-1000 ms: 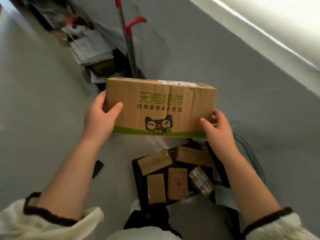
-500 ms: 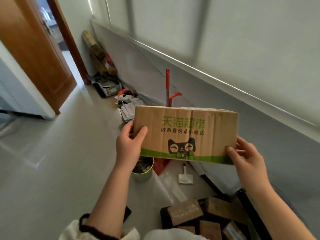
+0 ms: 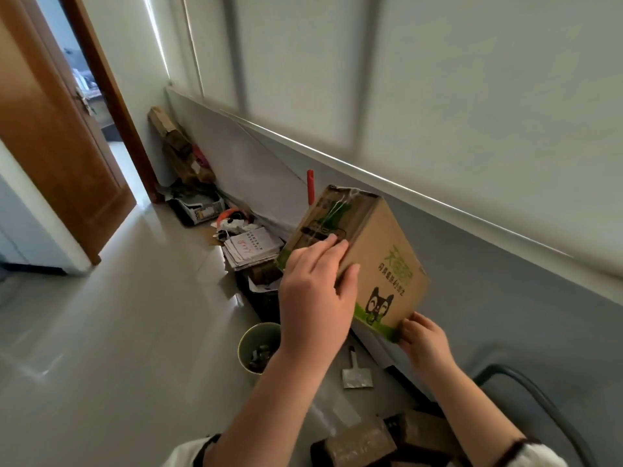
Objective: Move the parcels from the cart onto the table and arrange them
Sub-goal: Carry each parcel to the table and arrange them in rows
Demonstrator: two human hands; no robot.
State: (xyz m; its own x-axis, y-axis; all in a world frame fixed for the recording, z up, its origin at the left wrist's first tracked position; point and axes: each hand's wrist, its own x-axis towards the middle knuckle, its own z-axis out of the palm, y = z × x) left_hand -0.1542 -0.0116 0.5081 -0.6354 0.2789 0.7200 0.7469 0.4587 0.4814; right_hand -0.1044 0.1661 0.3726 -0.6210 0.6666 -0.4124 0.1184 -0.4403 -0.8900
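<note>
Both hands' grip is clamping the printed parcel (image 3: 357,261), left hand (image 3: 315,298) on the end face and right hand (image 3: 423,338) at the lower corner, carrying it off the cart (image 3: 539,399); the surface isn't in view, so next is finding it.

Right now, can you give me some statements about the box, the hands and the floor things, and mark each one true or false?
1. Both hands hold the box. True: the left hand grips its near end, the right hand its lower corner.
2. The box rests on the floor. False: it is held in the air, tilted.
3. A cat face is printed on the box. True.
4. The cup on the floor is right of the right hand. False: it is left of both hands.
5. More parcels lie below the hands. True, at the bottom edge.
6. The door is shut. False: it stands open.
</note>
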